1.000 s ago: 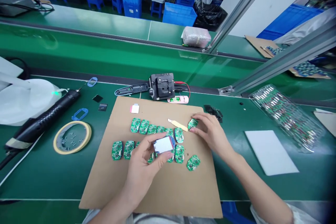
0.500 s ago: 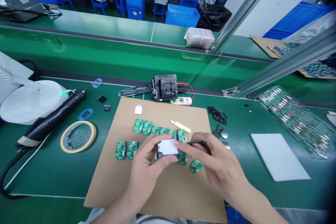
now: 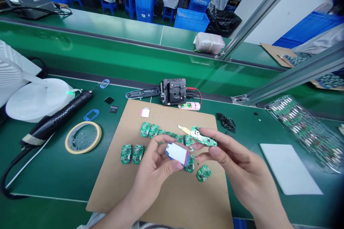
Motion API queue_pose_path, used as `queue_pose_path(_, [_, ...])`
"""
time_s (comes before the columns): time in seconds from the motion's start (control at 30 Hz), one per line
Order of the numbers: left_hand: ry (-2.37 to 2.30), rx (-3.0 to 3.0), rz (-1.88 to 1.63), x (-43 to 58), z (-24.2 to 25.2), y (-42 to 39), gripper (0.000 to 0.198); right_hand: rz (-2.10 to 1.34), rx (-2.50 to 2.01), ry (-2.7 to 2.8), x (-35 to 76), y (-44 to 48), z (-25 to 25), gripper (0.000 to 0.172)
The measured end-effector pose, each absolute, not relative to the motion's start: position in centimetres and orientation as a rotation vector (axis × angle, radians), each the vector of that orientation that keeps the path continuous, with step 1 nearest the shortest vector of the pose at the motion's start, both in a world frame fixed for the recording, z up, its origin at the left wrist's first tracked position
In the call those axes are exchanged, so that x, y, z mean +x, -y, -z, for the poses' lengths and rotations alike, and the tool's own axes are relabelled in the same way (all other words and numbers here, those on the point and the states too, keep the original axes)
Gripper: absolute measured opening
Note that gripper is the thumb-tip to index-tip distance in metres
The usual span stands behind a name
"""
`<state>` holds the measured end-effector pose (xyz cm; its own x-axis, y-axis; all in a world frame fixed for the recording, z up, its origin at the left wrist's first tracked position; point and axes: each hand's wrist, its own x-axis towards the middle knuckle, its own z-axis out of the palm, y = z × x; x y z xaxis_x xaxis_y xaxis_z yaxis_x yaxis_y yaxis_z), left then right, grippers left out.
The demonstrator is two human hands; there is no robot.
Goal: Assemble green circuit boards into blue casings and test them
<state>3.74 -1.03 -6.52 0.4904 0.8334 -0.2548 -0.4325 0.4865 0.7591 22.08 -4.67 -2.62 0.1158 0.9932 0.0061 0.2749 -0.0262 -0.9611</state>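
Note:
My left hand (image 3: 152,171) holds a small white panel in a blue frame (image 3: 177,153) between thumb and fingers, tilted, its white face up. To the right, my right hand (image 3: 239,166) pinches a green circuit board (image 3: 205,140) with thumb and fingertips, slightly apart from the panel. Beneath both hands lies a cardboard sheet (image 3: 161,204) carrying rows of green circuit boards (image 3: 126,154), some covered by my left hand. One loose board (image 3: 204,173) sits below my right fingers. A craft knife (image 3: 184,129) is partly hidden behind the held board.
At left are an electric screwdriver (image 3: 57,118), a tape roll (image 3: 69,147) with screws inside and blue frames (image 3: 91,115). A black fixture (image 3: 173,91) stands at the back. On the right are black pieces (image 3: 226,122), a white pad (image 3: 290,168) and a clear tray (image 3: 303,132).
My right hand has drawn away from the white panel and turned the circuit board so its green side shows. My left hand has tilted the panel. The view has shifted slightly.

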Motion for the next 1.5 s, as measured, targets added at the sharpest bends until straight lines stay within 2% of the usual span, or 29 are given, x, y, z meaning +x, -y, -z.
queue_pose_path(0.17, [-0.659, 0.605, -0.804, 4.0, 6.3, 0.8, 0.037, -0.429, -1.484, 1.686, 22.0, 4.6, 1.9, 0.034])
queue_pose_path(0.33, [-0.623, 0.609, -0.801, 3.8, 6.5, 1.0, 0.031, -0.397, -1.432, 1.788, 22.1, 4.7, 1.4, 0.04])
queue_pose_path(0.5, [-0.542, 0.585, -0.73, 3.7, 6.6, 1.2, 0.042, -0.384, -1.314, 1.96, 21.8, 5.3, 1.6, 0.047])
queue_pose_path(0.67, [-0.509, 0.565, -0.677, 3.6, 6.2, 1.1, 0.042, -0.117, -1.454, 1.892, 22.0, 5.2, 1.4, 0.043])
queue_pose_path(0.87, [-0.482, 0.538, -0.691, 4.0, 5.7, 1.3, 0.037, -0.266, -1.284, 1.857, 21.8, 6.1, 1.5, 0.054])
queue_pose_path(1.07, [-0.537, 0.503, -0.7, 4.2, 5.8, 1.3, 0.031, -0.196, -1.081, 2.044, 21.9, 6.6, 2.8, 0.042])
queue_pose_path(1.3, [-0.559, 0.552, -0.678, 4.2, 6.0, 1.3, 0.033, -0.194, -1.121, 2.13, 22.6, 6.9, 3.6, 0.048])
queue_pose_path(1.5, [-0.55, 0.564, -0.67, 4.1, 6.3, 1.4, 0.03, -0.243, -1.129, 2.192, 22.6, 6.5, 2.3, 0.042])
